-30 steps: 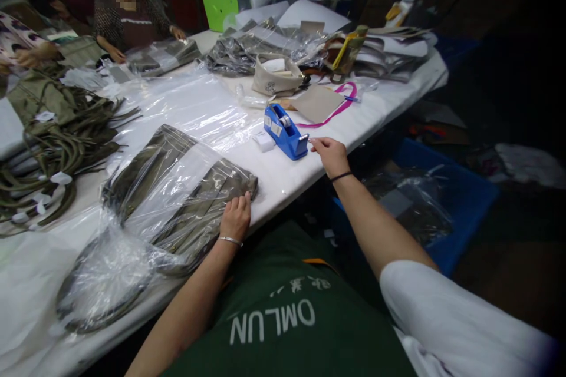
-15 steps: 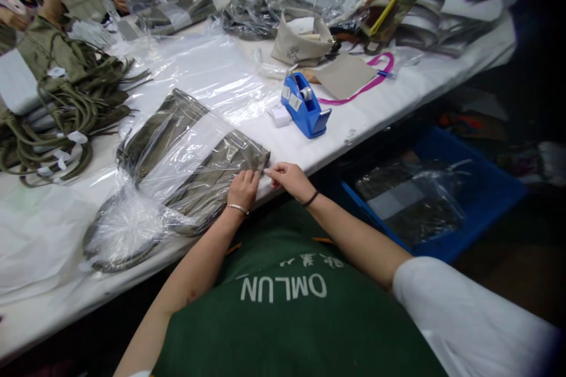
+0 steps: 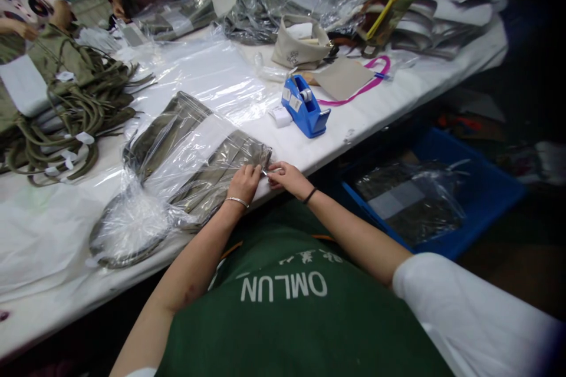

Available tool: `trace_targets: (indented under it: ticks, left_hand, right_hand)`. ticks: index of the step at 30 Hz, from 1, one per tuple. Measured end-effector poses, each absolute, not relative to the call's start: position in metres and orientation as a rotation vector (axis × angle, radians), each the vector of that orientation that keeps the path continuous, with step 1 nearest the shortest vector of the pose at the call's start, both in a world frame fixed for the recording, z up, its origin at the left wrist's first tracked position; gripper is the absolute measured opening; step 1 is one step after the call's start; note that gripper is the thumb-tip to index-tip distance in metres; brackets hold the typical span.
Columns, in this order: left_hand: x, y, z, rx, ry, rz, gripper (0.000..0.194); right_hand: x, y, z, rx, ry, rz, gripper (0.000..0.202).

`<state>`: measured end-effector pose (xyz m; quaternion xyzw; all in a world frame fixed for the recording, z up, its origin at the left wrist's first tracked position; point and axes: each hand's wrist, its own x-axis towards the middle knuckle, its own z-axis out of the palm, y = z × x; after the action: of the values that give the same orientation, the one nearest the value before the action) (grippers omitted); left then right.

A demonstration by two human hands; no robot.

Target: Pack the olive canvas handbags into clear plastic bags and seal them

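Note:
A folded olive-green cloth item [image 3: 212, 179] lies on the table inside a clear plastic bag [image 3: 186, 150]. The bag's near-left end is bunched into a crumpled gather [image 3: 140, 218] over a looped olive strap. My left hand [image 3: 244, 182] presses on the bag's right corner with its fingers curled over the plastic. Beside it, my right hand [image 3: 286, 179] pinches a shiny clear bit at that same corner, its fingertips almost touching the left ones. Whether that bit is bag film or tape is hard to see. A blue tape dispenser [image 3: 305, 109] stands just beyond, with a white roll [image 3: 280, 116] beside it.
Olive cloth items with straps [image 3: 66, 100] are piled at left. Wrapped packages [image 3: 265, 9], a beige fabric pouch [image 3: 298, 44] and grey card [image 3: 344, 78] lie farther back. Below the table's edge, a blue crate [image 3: 481, 200] holds a wrapped package. Two people work across the table.
My right fingertips have shifted slightly left, closer to the left hand at the bag's corner. The whole view has shifted slightly; the bag lies as before.

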<state>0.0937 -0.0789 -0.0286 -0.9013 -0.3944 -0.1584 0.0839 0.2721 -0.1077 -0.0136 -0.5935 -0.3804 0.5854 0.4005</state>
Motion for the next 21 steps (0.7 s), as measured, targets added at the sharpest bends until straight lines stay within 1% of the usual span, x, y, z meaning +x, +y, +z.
trace_targets:
  ticks: [3,7,9,12,14,16,18,19,21]
  left_hand:
    - [0.091,-0.075,-0.017,-2.698,-1.124,-0.524,0.032]
    - [0.087,-0.078,0.003,-2.650,-1.032,-0.656,0.030]
    - [0.085,-0.082,0.014,-2.642,-1.011,-0.750,0.028]
    - [0.079,-0.089,0.028,-2.601,-1.008,-0.909,0.026]
    - [0.073,-0.094,0.038,-2.550,-1.025,-1.002,0.027]
    - [0.065,-0.102,0.046,-2.512,-1.053,-1.057,0.030]
    - [0.056,-0.112,0.051,-2.512,-1.051,-1.069,0.032]
    - [0.052,-0.120,0.052,-2.528,-1.032,-1.060,0.033]
    - [0.046,-0.138,0.048,-2.572,-0.983,-1.032,0.034]
  right_hand:
    - [0.268,-0.118,-0.011,-1.341,-0.720,1.586,0.033]
    - [0.257,-0.116,-0.011,-1.166,-0.629,1.629,0.034]
    - [0.250,-0.108,-0.010,-1.125,-0.757,1.552,0.029]
    - [0.240,-0.094,-0.005,-1.176,-1.069,1.290,0.018]
    - [0.235,-0.087,0.000,-1.252,-1.214,1.097,0.017]
    - [0.233,-0.084,0.004,-1.294,-1.323,0.984,0.017]
    - [0.239,-0.081,0.004,-1.281,-1.452,0.957,0.011]
    - [0.244,-0.080,0.002,-1.259,-1.524,0.982,0.011]
    - [0.258,-0.075,-0.003,-1.213,-1.639,1.137,0.016]
